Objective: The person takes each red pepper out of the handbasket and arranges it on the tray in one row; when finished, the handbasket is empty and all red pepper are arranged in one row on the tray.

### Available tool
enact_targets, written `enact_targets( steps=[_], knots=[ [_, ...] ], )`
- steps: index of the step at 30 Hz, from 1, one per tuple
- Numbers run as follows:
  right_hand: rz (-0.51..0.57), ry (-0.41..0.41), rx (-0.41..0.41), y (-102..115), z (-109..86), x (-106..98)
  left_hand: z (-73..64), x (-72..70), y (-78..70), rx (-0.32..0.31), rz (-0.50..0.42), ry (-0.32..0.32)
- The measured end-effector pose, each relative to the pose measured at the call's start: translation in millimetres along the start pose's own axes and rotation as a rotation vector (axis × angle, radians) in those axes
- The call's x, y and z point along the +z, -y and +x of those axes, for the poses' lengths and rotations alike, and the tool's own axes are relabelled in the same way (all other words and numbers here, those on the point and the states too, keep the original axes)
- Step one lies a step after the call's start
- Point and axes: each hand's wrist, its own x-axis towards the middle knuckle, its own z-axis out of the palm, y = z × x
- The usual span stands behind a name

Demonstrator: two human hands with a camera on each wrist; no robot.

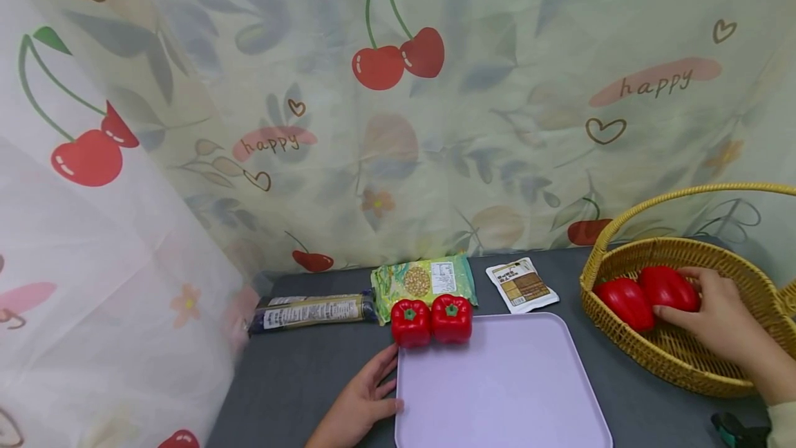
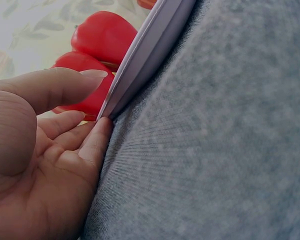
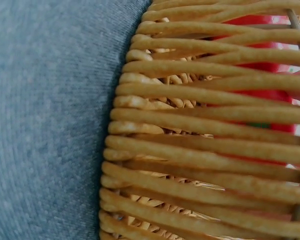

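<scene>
In the head view my right hand [image 1: 724,313] reaches into the wicker basket [image 1: 674,372], thumb and fingers around a red bell pepper [image 1: 667,289]. Another red bell pepper [image 1: 627,303] lies against it on the left. Through the weave of the basket [image 3: 200,145], the right wrist view shows red; the right hand is out of that frame. My left hand [image 1: 363,396] rests at the left edge of a pale purple tray [image 1: 497,386]. Its fingertips touch the rim [image 2: 135,60], fingers loosely extended. Two red bell peppers [image 1: 410,323] sit side by side at the tray's far left corner.
Behind the tray lie a green and yellow packet [image 1: 425,278], a white and brown sachet [image 1: 522,285] and long dark packages [image 1: 314,311]. A dark object [image 1: 740,431] is at the lower right. A patterned curtain [image 1: 398,123] backs the grey tabletop [image 1: 292,379].
</scene>
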Motion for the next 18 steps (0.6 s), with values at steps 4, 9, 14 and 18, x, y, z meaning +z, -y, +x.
enact_targets(
  steps=[4,9,14,18],
  knots=[
    [-0.004,-0.004,0.007,3,-1.5,0,-0.3,0.0,0.0,0.003,0.0,0.0],
    [-0.021,-0.01,-0.005,-1,-1.4,2,-0.4,-0.3,-0.3,-0.001,-0.007,0.005],
    [-0.039,0.094,-0.017,-9,1.7,3,0.3,-1.0,-0.3,-0.005,-0.023,0.009],
    [-0.03,0.16,-0.017,-13,3.4,3,0.6,-0.8,-0.6,-0.015,-0.02,-0.002]
  ],
)
